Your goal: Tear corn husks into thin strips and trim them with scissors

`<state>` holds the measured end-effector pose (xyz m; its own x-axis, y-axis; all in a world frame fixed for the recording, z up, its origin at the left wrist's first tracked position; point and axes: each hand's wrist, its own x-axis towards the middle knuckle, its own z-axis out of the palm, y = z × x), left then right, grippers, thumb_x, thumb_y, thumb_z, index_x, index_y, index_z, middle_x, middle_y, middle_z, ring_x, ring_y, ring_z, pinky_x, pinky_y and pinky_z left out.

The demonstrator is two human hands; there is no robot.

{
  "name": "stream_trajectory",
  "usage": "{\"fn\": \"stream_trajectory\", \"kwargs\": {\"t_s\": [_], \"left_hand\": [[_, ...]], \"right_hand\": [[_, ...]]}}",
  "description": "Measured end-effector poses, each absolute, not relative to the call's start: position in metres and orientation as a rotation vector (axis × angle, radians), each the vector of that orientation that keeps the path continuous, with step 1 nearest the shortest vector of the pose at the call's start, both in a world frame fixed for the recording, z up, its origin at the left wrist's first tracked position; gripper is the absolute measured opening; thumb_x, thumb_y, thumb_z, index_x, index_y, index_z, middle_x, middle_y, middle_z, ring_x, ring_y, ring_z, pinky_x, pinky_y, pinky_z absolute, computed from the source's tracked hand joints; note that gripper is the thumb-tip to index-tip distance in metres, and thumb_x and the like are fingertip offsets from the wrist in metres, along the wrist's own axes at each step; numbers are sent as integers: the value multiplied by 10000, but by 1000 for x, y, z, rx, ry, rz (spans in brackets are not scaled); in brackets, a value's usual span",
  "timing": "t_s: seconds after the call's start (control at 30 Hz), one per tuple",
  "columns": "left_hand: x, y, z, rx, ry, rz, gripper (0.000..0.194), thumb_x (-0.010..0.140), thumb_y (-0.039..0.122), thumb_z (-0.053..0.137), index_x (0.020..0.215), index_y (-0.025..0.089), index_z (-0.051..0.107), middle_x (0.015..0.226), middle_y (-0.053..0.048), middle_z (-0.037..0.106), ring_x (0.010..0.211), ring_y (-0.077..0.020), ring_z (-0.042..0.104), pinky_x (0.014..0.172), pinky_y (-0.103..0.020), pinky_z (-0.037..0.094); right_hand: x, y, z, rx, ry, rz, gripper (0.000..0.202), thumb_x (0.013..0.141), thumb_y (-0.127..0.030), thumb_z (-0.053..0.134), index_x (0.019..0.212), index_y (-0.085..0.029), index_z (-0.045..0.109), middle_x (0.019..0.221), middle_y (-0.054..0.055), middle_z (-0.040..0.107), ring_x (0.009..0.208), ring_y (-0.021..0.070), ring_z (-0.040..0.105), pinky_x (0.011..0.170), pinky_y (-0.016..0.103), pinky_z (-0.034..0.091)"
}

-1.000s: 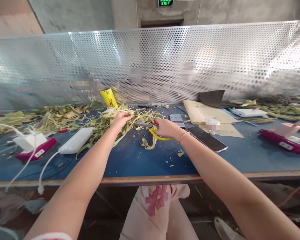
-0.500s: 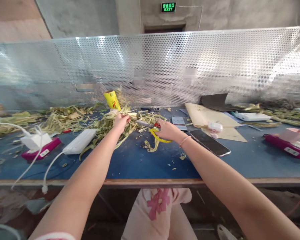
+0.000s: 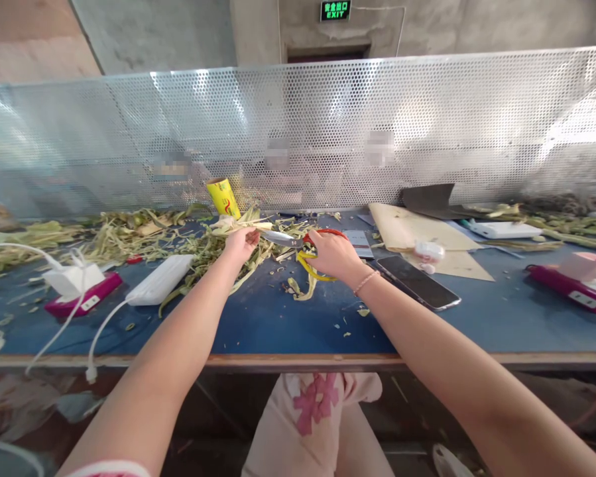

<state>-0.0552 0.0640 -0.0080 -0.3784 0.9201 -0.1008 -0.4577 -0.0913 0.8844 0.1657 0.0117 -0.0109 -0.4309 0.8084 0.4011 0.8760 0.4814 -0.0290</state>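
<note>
The left grip (image 3: 240,246) pinches leaves (image 3: 239,225), likely light and easy to tear; the right grip (image 3: 335,256) curls round the hard scissors (image 3: 294,242), best held by the loops.

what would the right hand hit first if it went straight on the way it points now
With the scissors leading, the right hand would probably first meet the pale leaves by the left hand; depth there is unclear.

Below the table (image 3: 298,328), the person wears pale, pink-flowered trousers (image 3: 288,440). Above it shows a thin bracelet (image 3: 366,283). The left sleeve (image 3: 109,470) is white-edged.
</note>
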Motion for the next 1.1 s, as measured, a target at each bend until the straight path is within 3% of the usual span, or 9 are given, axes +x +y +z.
{"fn": "stream_trajectory", "kwargs": {"t_s": [0.3, 1.1], "left_hand": [[-50, 59, -4, 560, 1075, 1605, 168, 697, 25, 519, 605, 165, 509, 481, 4, 499, 450, -70, 505, 461, -167, 448], [-45, 59, -4, 541, 924, 1692, 172, 715, 10, 496, 608, 144, 503, 490, 0, 521, 467, -70, 516, 512, -168, 456]], "right_hand": [[166, 10, -10, -1449, -2364, -258, 315, 788, -372, 523, 1030, -177, 468, 968, 118, 639, 907, 236, 596, 706, 289, 400], [169, 12, -7, -1411, -2359, -252, 292, 793, -329, 525, 1040, -180, 479, 969, 104, 660, 895, 233, 601, 664, 278, 374]]}}
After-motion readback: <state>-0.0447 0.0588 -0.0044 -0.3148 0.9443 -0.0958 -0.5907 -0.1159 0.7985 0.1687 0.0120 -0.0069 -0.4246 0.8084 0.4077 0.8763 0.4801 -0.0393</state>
